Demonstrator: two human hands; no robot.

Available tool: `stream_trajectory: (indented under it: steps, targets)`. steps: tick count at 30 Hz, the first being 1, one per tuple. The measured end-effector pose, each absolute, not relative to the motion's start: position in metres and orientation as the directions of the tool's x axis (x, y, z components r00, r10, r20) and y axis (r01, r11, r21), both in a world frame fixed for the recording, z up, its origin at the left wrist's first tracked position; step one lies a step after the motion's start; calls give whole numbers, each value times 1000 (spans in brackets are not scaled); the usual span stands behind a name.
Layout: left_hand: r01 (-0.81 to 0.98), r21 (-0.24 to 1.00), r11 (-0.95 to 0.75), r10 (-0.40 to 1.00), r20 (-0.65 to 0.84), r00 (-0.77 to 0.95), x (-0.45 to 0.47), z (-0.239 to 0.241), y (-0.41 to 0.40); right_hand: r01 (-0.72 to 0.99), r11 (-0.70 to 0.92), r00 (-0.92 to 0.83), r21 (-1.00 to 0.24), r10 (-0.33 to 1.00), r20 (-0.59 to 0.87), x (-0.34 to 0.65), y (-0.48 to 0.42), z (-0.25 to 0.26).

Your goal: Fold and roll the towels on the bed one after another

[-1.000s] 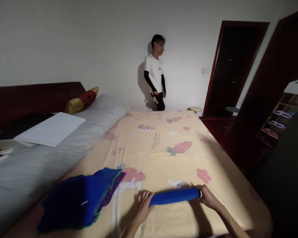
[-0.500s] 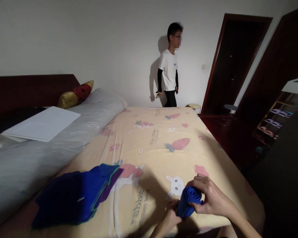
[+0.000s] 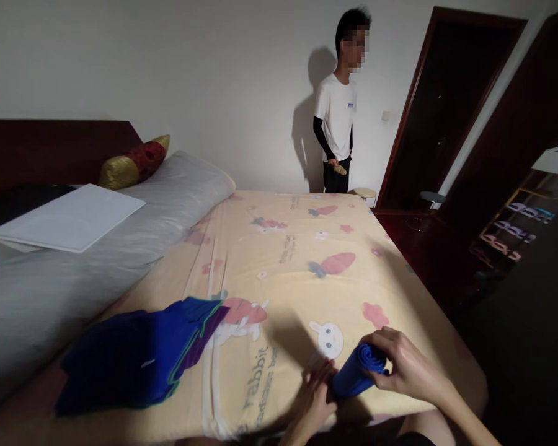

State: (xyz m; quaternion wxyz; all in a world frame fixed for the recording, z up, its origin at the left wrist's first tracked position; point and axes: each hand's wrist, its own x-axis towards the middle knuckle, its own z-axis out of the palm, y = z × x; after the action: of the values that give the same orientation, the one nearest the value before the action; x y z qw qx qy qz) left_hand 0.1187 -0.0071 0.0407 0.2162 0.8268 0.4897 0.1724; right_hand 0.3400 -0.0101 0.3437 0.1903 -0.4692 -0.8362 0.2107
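A rolled blue cloth lies near the front edge of the bed, its far end pointing up and right. My right hand is curled round that upper end, fingers closed on the roll. Fingers bent, my left hand grips the lower end. To the left on the yellow cartoon-print sheet sits a stack of folded blue cloths, apart from both hands.
A grey bolster pillow with a white board on it runs along the left. A gold and red cushion leans on the dark headboard. Another person stands by the far wall near a dark door. Shelves stand at right.
A second ago the roll lay flat and sideways between my hands; it has since been turned end-on and tilted up. The other person has walked rightwards along the wall.
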Motion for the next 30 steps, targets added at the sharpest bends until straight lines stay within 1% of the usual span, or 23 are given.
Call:
stream_trajectory:
  steps: [3, 6, 9, 13, 15, 17, 20, 21, 23, 25, 26, 27, 28, 30]
  targets:
    - [709, 517, -479, 863, 129, 489, 118, 44, -9, 738, 435, -422, -516, 894, 151, 366, -10, 356]
    - [707, 456, -540, 836, 197, 512, 118, 44, -9, 788, 354, -306, -503, 935, 178, 399, -10, 359]
    - [696, 410, -589, 806, 234, 544, 116, 44, -9, 822, 245, -182, -514, 968, 170, 432, -6, 347]
    - [696, 384, -607, 793, 233, 564, 113, 46, -8, 841, 139, -72, -523, 987, 146, 473, 18, 324]
    - [698, 368, -614, 788, 242, 566, 113, 45, -8, 858, 109, -10, -502, 980, 197, 492, 36, 323]
    - [699, 354, -622, 783, 260, 565, 112, 44, -6, 876, 87, 61, -475, 956, 288, 508, 55, 330]
    - [691, 350, -633, 774, 265, 575, 110, 40, -4, 918, 65, 128, -392, 885, 448, 529, 77, 349]
    - [686, 352, -637, 770, 260, 582, 109, 39, -3, 940, 55, 128, -338, 859, 495, 535, 83, 352]
    - [679, 352, -645, 764, 251, 595, 108, 37, -1, 982, 22, 88, -190, 831, 550, 548, 89, 347]
    - [675, 347, -651, 758, 248, 603, 108, 34, 0, 999, -27, 46, -42, 839, 543, 560, 87, 321]
    - [675, 346, -652, 757, 248, 604, 108, 33, 0, 999, -53, 40, 11, 853, 520, 566, 83, 300]
    - [675, 347, -651, 758, 247, 604, 108, 32, 0, 995, -91, 62, 35, 865, 497, 571, 75, 274]
    - [676, 349, -649, 759, 246, 602, 108, 30, 1, 992, -120, 92, 29, 879, 467, 576, 66, 244]
    - [677, 354, -645, 762, 246, 598, 108, 28, 2, 981, -189, 191, -45, 896, 400, 584, 41, 180]
